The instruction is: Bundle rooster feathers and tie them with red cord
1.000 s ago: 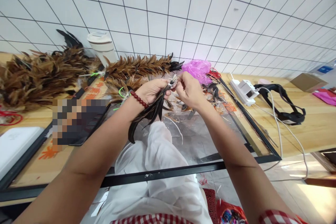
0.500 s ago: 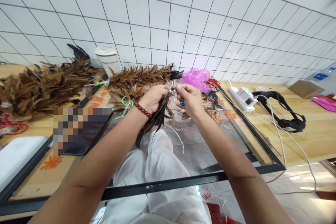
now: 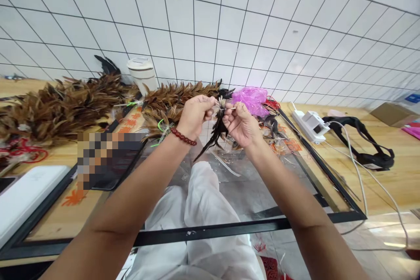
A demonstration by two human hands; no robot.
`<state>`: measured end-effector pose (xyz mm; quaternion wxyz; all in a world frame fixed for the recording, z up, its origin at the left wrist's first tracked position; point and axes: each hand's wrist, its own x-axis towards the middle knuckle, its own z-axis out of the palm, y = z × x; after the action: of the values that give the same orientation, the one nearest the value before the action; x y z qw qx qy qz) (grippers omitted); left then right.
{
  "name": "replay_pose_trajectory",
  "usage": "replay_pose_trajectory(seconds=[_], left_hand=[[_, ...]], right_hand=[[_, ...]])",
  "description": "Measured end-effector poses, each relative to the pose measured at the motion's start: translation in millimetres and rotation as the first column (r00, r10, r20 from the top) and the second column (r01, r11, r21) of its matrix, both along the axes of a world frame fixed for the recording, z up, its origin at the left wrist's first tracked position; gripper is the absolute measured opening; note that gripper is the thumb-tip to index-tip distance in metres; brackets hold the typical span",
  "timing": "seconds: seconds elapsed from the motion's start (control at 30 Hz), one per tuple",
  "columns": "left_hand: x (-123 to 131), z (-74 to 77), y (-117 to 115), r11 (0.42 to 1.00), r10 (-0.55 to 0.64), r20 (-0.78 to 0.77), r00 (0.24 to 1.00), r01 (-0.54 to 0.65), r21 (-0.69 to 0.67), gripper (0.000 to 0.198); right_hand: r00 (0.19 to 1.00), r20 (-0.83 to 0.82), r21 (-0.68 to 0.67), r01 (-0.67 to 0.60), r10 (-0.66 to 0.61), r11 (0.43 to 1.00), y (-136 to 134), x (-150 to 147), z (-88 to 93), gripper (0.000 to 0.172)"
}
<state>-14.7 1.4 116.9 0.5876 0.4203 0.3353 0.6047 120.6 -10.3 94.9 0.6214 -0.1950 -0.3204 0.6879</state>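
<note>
My left hand (image 3: 196, 116), with a red bead bracelet (image 3: 183, 137) at the wrist, is closed on the quill ends of a small bunch of black feathers (image 3: 215, 135) that hangs down over the glass table top (image 3: 249, 192). My right hand (image 3: 242, 123) is close beside it, fingers pinched at the top of the same bunch. Both hands are raised above the table, in front of a long string of brown feathers (image 3: 179, 94).
A big heap of brown feathers (image 3: 55, 107) lies at the left, with a white lidded cup (image 3: 142, 74) behind it. A pink plastic bag (image 3: 252, 98), a white power strip (image 3: 310, 124), black straps (image 3: 367, 140) and a white box (image 3: 26, 197) lie on the wooden bench.
Both hands have lifted a little and turned. The black feather bunch is now gathered shorter between them, and the view has shifted slightly to the left.
</note>
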Motion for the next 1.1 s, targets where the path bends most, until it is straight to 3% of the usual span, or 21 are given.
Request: replay_pose_trajectory(seconds=[0.1, 0.2, 0.33, 0.43, 0.53, 0.63, 0.7, 0.77, 0.93, 1.0, 1.1], left_hand=[[3, 6.1, -7, 0.959, -0.195, 0.262, 0.945, 0.24, -0.152, 0.02], [4, 6.3, -7, 0.927, -0.207, 0.354, 0.912, 0.299, -0.227, 0.021], [2, 3.7, -5, 0.962, -0.184, 0.172, 0.968, 0.213, -0.168, 0.024], [3, 0.1, -5, 0.991, -0.101, -0.012, 0.995, 0.099, -0.088, 0.027], [5, -5.9, -3, 0.997, -0.047, -0.147, 0.988, 0.038, -0.06, 0.029], [6, -11.3, -2, 1.0, -0.027, -0.232, 0.972, 0.023, -0.018, 0.032], [7, -13.4, -1, 0.999, -0.017, -0.297, 0.955, 0.027, 0.029, 0.029], [7, -14.4, -1, 0.997, -0.018, -0.367, 0.93, 0.042, 0.057, 0.027], [7, -14.8, -1, 0.998, 0.019, -0.371, 0.928, 0.002, 0.056, 0.03], [6, -14.3, 1, 1.0, 0.002, -0.294, 0.956, -0.001, 0.004, 0.032], [4, -14.5, 4, 0.994, -0.061, -0.13, 0.99, 0.049, -0.097, 0.03]], right_hand=[[0.999, 0.004, -0.047, 0.042, -0.042, 0.998, 2, -1, -0.1, 0.019], [0.995, 0.066, -0.062, 0.083, -0.079, 0.995, 4, -2, -0.6, 0.019], [0.978, 0.192, 0.035, 0.073, -0.078, 0.997, 7, -3, -1.3, 0.024], [0.933, 0.316, 0.19, 0.115, -0.172, 0.975, 9, 0, -2.6, 0.024], [0.785, 0.482, 0.411, 0.19, -0.389, 0.892, 12, 6, -4.8, 0.022], [0.569, 0.52, 0.639, 0.235, -0.637, 0.732, 14, 12, -6.0, 0.021], [0.46, 0.5, 0.735, 0.223, -0.734, 0.641, 15, 15, -5.6, 0.018], [0.415, 0.493, 0.775, 0.19, -0.765, 0.603, 14, 17, -4.7, 0.015], [0.391, 0.526, 0.762, 0.177, -0.755, 0.623, 14, 17, -3.9, 0.016], [0.422, 0.543, 0.704, 0.243, -0.726, 0.667, 17, 18, -5.3, 0.021], [0.549, 0.568, 0.538, 0.317, -0.614, 0.781, 22, 20, -8.9, 0.028]])
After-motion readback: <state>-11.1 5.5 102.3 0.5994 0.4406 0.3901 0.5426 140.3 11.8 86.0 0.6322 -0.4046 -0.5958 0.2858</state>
